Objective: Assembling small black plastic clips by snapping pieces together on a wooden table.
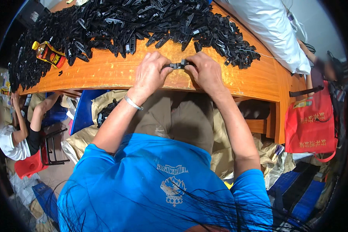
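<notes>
Between my two hands, just above the near edge of the wooden table (116, 73), is a small black plastic part (178, 65). My left hand (151, 71), below a silver bracelet on the wrist, pinches its left end. The right end sits between the thumb and fingers of my right hand (205, 71). Its exact kind is too small to tell, and my fingertips cover both ends. Beyond my hands lies a wide heap of black plastic parts (120, 27), several of them long and ribbed.
A bottle with a yellow cap (49, 53) lies against the heap at left. A white sack (268, 33) rests at the right back. A red bag (311, 123) hangs at the table's right end. At far left another person (13, 141) sits by the table.
</notes>
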Available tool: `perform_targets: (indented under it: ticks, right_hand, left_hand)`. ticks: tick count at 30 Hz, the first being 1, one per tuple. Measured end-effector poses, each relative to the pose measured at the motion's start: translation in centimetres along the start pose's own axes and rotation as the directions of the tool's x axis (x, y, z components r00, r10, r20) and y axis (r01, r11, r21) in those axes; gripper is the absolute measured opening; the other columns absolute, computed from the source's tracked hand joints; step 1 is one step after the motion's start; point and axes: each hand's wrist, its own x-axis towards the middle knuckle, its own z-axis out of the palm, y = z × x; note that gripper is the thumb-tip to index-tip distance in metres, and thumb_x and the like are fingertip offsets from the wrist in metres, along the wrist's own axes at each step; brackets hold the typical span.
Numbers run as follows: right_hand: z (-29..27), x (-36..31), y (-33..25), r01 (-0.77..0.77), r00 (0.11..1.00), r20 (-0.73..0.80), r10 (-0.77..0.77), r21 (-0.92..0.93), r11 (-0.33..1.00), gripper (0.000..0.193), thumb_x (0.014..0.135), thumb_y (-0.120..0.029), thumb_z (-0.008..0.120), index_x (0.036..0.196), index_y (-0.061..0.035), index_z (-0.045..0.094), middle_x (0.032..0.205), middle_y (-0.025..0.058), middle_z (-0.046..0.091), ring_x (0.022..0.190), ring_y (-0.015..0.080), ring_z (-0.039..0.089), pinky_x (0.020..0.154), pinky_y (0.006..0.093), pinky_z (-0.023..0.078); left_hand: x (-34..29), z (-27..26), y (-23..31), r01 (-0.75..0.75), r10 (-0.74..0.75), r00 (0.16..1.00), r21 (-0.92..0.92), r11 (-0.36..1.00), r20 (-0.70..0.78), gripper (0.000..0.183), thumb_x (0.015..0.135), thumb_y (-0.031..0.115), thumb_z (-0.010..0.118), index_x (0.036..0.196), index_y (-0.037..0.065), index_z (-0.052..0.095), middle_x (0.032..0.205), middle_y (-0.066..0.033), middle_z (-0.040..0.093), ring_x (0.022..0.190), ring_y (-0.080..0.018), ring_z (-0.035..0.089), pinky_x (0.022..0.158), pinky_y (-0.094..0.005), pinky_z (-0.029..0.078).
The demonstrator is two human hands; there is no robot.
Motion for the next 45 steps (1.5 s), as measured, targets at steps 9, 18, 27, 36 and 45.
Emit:
perform_targets:
  ticks: [9, 18, 27, 36, 45]
  right_hand:
    - [-0.7, 0.1, 1.3, 0.05, 0.992, 0.112, -0.056, 0.057, 0.997, 0.021, 0.086, -0.018, 0.083, 0.105, -0.0083, 0.081, 0.095, 0.011, 0.07, 0.096, 0.0344, 0.071, 0.082, 0.0456, 0.057]
    - [2.6, 2.0, -0.2, 0.249, 0.967, -0.045, -0.25, -0.042, 0.968, 0.022, 0.078, -0.019, 0.085, 0.096, -0.0075, 0.079, 0.089, 0.0087, 0.066, 0.095, 0.0303, 0.066, 0.079, 0.0422, 0.056]
    - [-1.6, -1.7, 5.0, -0.013, 0.965, -0.26, 0.024, 0.042, 0.999, 0.014, 0.089, -0.018, 0.078, 0.101, -0.0095, 0.08, 0.107, 0.0109, 0.073, 0.1, 0.0321, 0.071, 0.087, 0.0425, 0.059]
    - [-2.9, 1.6, 8.6, -0.267, 0.964, -0.121, 0.238, -0.407, 0.874, 0.022, 0.089, -0.016, 0.081, 0.108, -0.0051, 0.076, 0.112, 0.0165, 0.068, 0.099, 0.0398, 0.072, 0.085, 0.0489, 0.059]
    - [-1.9, -0.1, 5.4, -0.433, 0.869, -0.158, 0.469, 0.216, 0.875, 0.036, 0.082, -0.018, 0.09, 0.112, -0.005, 0.075, 0.085, 0.0117, 0.074, 0.077, 0.0273, 0.073, 0.074, 0.0416, 0.058]
  left_hand:
    - [-0.1, 0.2, -0.3, -0.046, 0.046, 0.999, -0.079, 0.996, -0.004, 0.016, 0.083, 0.014, 0.085, 0.097, 0.009, 0.078, 0.096, -0.0084, 0.066, 0.098, -0.0321, 0.063, 0.083, -0.0438, 0.052]
    - [0.6, 1.0, -0.8, -0.073, 0.071, 0.997, -0.057, 0.996, -0.035, 0.016, 0.083, 0.013, 0.085, 0.096, 0.006, 0.077, 0.095, -0.0099, 0.066, 0.096, -0.0347, 0.064, 0.083, -0.044, 0.053]
    - [-4.9, -13.8, -6.2, 0.221, -0.214, 0.929, 0.013, 0.975, 0.303, 0.028, 0.089, 0.0, 0.074, 0.117, 0.001, 0.075, 0.107, -0.0138, 0.072, 0.107, -0.0309, 0.07, 0.097, -0.0411, 0.055]
    - [5.4, 4.0, 5.6, -0.03, 0.044, 0.994, -0.145, 0.989, 0.099, 0.04, 0.094, 0.029, 0.078, 0.129, 0.011, 0.072, 0.103, -0.012, 0.072, 0.096, -0.0331, 0.072, 0.084, -0.0452, 0.057]
    - [5.4, 7.1, 5.0, 0.029, -0.025, 0.999, -0.084, 0.996, 0.045, 0.031, 0.085, 0.021, 0.085, 0.104, 0.005, 0.067, 0.1, -0.0157, 0.07, 0.098, -0.0368, 0.069, 0.083, -0.0483, 0.055]
